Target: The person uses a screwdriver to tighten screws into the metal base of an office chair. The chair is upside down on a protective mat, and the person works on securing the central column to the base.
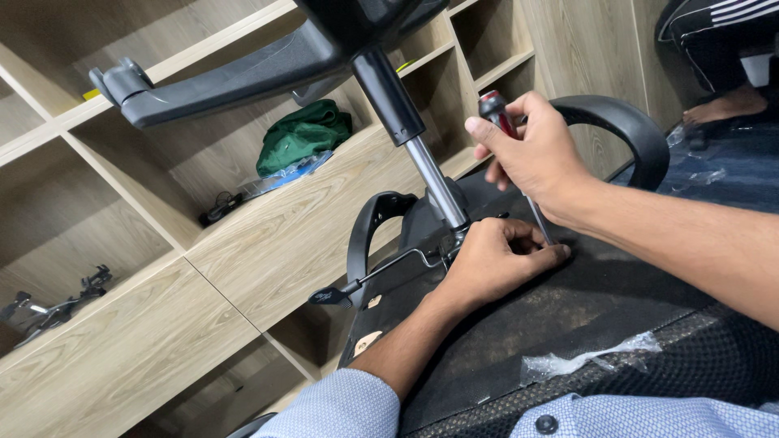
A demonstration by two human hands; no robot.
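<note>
An office chair lies upside down, its black seat underside (pixel 568 308) facing me. The gas cylinder (pixel 422 154) rises from the seat mechanism to a black star base leg (pixel 235 81). My right hand (pixel 535 154) grips a screwdriver with a red and black handle (pixel 495 109), its shaft (pixel 540 223) pointing down at the seat underside. My left hand (pixel 495 259) rests on the underside next to the screwdriver tip, fingers curled by the mechanism. A height lever (pixel 365 280) sticks out to the left. Black armrests (pixel 625 122) curve on both sides.
Wooden shelving (pixel 268 235) stands behind the chair, holding a green cloth (pixel 304 134), a plastic bag and small black parts (pixel 57 304). A scrap of clear plastic (pixel 584 357) lies on the seat. Another person's bare foot (pixel 722 105) is at the top right.
</note>
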